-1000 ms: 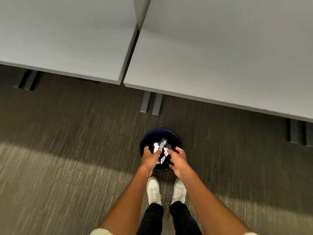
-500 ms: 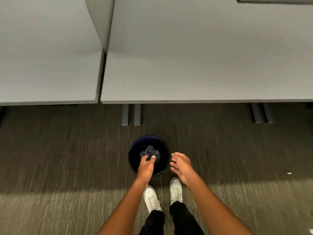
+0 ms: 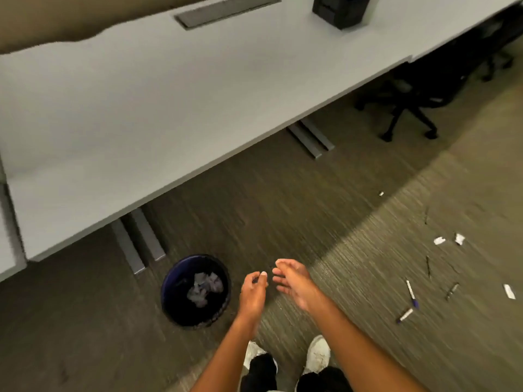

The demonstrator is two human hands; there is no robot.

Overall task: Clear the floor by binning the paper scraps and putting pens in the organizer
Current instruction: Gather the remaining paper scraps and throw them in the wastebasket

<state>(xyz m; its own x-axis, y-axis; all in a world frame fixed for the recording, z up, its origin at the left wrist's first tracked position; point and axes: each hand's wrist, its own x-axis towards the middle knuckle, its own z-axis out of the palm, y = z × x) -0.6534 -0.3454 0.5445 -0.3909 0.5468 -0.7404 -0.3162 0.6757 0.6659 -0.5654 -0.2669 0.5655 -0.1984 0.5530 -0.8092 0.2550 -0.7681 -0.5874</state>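
A dark round bin (image 3: 169, 302) stands on the carpet near the desk edge, with crumpled paper scraps (image 3: 205, 287) inside. My left hand (image 3: 252, 292) hangs just right of the bin, fingers loosely curled, holding nothing. My right hand (image 3: 294, 281) is beside it, fingers relaxed and empty. Further right on the floor lie white paper scraps (image 3: 439, 240), another scrap (image 3: 509, 291), a white pen with a blue tip (image 3: 411, 292), a second pen (image 3: 405, 315) and dark thin pens (image 3: 428, 266). A black organizer (image 3: 341, 9) stands on the desk at the top.
A long grey desk (image 3: 169, 108) spans the upper view, its metal feet (image 3: 138, 244) on the carpet. A black office chair (image 3: 418, 89) is tucked under the desk at the right. My white shoes (image 3: 318, 353) are at the bottom.
Both hands let go of the paper scraps into the bin and drew back to its right. My view swung right, bringing pens and scraps on the floor into sight.
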